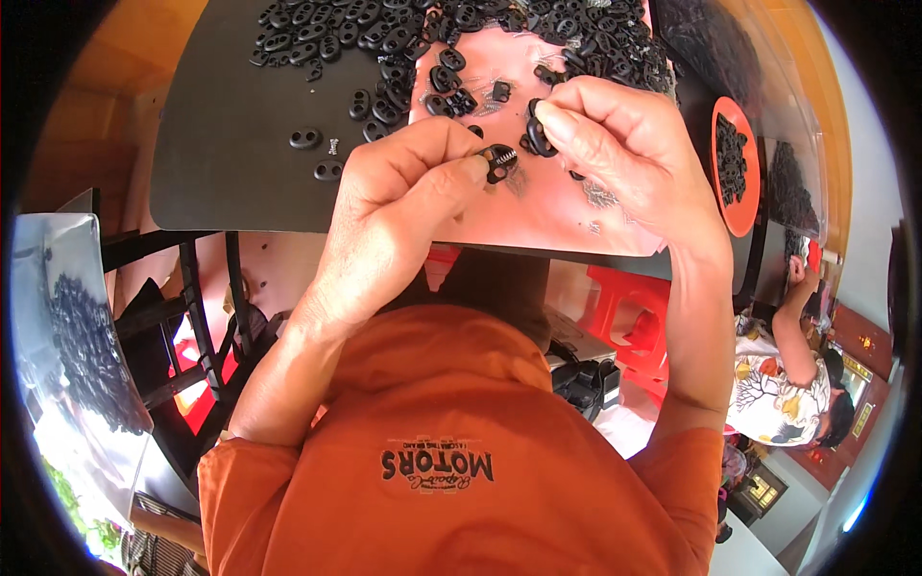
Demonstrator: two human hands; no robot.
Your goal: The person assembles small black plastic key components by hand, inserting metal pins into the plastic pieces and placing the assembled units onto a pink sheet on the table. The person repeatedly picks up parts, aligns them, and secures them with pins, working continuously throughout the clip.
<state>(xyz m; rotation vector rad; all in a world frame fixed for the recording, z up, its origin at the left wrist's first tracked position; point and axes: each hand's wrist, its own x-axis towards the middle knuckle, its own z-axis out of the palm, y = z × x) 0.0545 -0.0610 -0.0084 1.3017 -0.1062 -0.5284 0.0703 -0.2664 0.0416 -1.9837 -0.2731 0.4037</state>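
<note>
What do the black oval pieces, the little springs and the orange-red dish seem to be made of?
Black oval pieces: probably hard plastic, smooth and slightly glossy, judging by the soft highlights on their rounded faces.
Little springs: likely bare metal wire, given their silvery glint and coiled shape.
Orange-red dish: perhaps plastic, with an even, solid colour, though looks alone leave that open.

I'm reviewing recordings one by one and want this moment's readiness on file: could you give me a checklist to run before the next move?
1. Small black part held in the left grip: ok, pinched at the fingertips.
2. Silver spring firmly seated in that part: cannot tell; only its coils show.
3. Black oval part held in the right grip: ok.
4. The two held parts apart: ok, a gap shows between them.
5. Pink sheet free of loose pieces: not ok; loose springs and black parts lie on it.
</note>
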